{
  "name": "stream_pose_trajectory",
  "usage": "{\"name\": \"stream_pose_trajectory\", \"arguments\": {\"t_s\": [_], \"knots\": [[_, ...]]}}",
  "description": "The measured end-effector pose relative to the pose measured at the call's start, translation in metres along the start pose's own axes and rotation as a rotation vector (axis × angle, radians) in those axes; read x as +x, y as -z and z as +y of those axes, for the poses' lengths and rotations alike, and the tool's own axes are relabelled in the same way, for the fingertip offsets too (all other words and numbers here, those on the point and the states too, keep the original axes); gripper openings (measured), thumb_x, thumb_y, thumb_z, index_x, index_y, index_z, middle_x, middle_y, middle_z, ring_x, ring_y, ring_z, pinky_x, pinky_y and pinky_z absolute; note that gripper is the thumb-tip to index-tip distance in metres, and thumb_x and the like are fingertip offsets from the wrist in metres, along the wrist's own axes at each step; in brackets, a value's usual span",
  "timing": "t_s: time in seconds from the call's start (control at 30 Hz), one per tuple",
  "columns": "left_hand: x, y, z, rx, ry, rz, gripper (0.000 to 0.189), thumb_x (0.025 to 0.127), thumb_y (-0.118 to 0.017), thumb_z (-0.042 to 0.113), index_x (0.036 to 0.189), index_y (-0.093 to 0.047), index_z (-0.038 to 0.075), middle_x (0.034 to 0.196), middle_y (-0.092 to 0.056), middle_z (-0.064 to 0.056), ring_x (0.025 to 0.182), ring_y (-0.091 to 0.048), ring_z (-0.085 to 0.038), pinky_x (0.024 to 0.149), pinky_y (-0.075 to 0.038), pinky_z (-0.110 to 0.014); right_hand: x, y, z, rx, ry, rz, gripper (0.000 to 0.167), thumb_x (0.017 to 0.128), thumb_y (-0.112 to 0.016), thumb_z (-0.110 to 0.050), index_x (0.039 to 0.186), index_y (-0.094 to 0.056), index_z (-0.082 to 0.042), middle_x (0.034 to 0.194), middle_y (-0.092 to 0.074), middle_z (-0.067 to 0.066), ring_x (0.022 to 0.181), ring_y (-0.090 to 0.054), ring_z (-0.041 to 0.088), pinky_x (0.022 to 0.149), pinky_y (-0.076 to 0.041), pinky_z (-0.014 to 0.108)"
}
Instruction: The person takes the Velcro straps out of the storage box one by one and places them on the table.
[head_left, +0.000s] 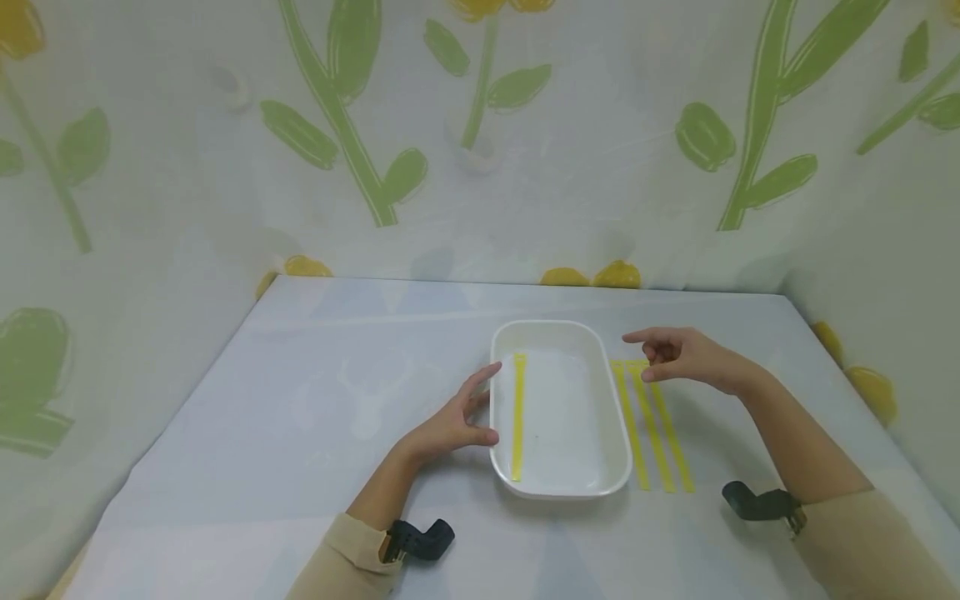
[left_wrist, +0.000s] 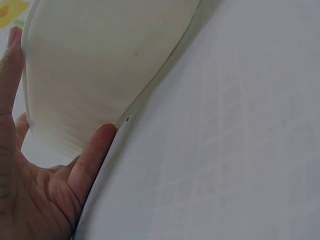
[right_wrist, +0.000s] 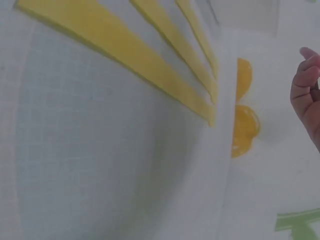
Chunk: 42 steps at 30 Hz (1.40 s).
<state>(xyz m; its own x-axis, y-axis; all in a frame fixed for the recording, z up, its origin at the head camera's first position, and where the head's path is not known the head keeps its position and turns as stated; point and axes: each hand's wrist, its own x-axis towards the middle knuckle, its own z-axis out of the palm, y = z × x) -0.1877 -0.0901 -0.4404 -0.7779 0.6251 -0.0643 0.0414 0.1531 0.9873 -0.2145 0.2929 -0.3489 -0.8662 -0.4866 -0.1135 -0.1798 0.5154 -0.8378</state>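
A white rectangular tray [head_left: 573, 408] with rounded corners stands near the table's middle. Inside it, along the left side, lies one long yellow strip [head_left: 518, 417]. My left hand [head_left: 450, 425] touches the tray's left edge, thumb and fingers spread apart; in the left wrist view the thumb lies against the outer wall. Three more yellow strips [head_left: 654, 429] lie side by side on the table, right of the tray. Over their far ends hovers my right hand [head_left: 690, 358], its index finger extended, other fingers loosely bent, holding nothing. The right wrist view shows this hand [right_wrist: 307, 100] at its edge.
A pale cloth covers the table [head_left: 300, 417]. Behind and beside it hang white curtains [head_left: 585, 192] printed with green stems and yellow flowers. Each forearm wears a black wrist device [head_left: 423, 540] over a beige sleeve.
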Motion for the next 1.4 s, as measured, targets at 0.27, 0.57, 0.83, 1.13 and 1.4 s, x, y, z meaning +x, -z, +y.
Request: {"name": "stream_pose_trajectory", "arguments": {"t_s": [0.27, 0.57, 0.83, 1.13, 1.4], "knots": [[0.0, -0.002, 0.003, 0.016, 0.022, 0.017, 0.097, 0.072, -0.081, 0.042, 0.145, -0.018, 0.048, 0.159, -0.007, 0.003, 0.145, -0.015, -0.029, 0.109, -0.023, -0.061, 0.012, 0.003, -0.015, -0.027, 0.028, -0.027, 0.052, 0.083, -0.071, -0.01, 0.13, -0.052, 0.001, 0.088, -0.047, 0.006, 0.073, -0.05, 0.012, 0.066, -0.047, 0.023], [0.0, -0.002, 0.002, 0.014, 0.014, 0.011, 0.097, 0.072, -0.081, 0.04, 0.146, -0.018, 0.046, 0.159, -0.007, 0.003, 0.145, -0.016, -0.029, 0.109, -0.025, -0.059, 0.025, 0.003, -0.033, -0.019, 0.069, -0.034, 0.047, 0.083, -0.072, -0.011, 0.125, -0.055, 0.001, 0.087, -0.048, 0.005, 0.075, -0.05, 0.012, 0.067, -0.048, 0.023], [0.0, -0.001, 0.002, 0.0, 0.007, 0.009, 0.099, 0.071, -0.082, 0.04, 0.146, -0.018, 0.046, 0.159, -0.006, 0.004, 0.145, -0.015, -0.03, 0.109, -0.024, -0.059, 0.037, 0.001, -0.047, -0.007, 0.124, -0.041, 0.049, 0.082, -0.073, -0.011, 0.126, -0.054, -0.001, 0.084, -0.048, 0.004, 0.073, -0.047, 0.012, 0.066, -0.046, 0.023], [0.001, 0.0, 0.001, -0.009, -0.014, -0.004, 0.101, 0.069, -0.082, 0.045, 0.147, -0.017, 0.044, 0.159, -0.005, 0.002, 0.145, -0.014, -0.031, 0.109, -0.024, -0.059, 0.052, -0.006, -0.063, 0.029, 0.121, -0.06, 0.051, 0.082, -0.074, -0.012, 0.127, -0.053, -0.001, 0.084, -0.049, 0.004, 0.075, -0.049, 0.014, 0.07, -0.049, 0.025], [0.001, 0.0, 0.0, -0.016, -0.034, -0.01, 0.103, 0.069, -0.082, 0.045, 0.148, -0.017, 0.041, 0.159, -0.008, 0.002, 0.145, -0.016, -0.029, 0.108, -0.029, -0.055, 0.075, -0.016, -0.064, 0.069, 0.123, -0.084, 0.049, 0.082, -0.074, -0.012, 0.126, -0.055, 0.0, 0.081, -0.048, 0.004, 0.073, -0.047, 0.014, 0.071, -0.048, 0.026]]}}
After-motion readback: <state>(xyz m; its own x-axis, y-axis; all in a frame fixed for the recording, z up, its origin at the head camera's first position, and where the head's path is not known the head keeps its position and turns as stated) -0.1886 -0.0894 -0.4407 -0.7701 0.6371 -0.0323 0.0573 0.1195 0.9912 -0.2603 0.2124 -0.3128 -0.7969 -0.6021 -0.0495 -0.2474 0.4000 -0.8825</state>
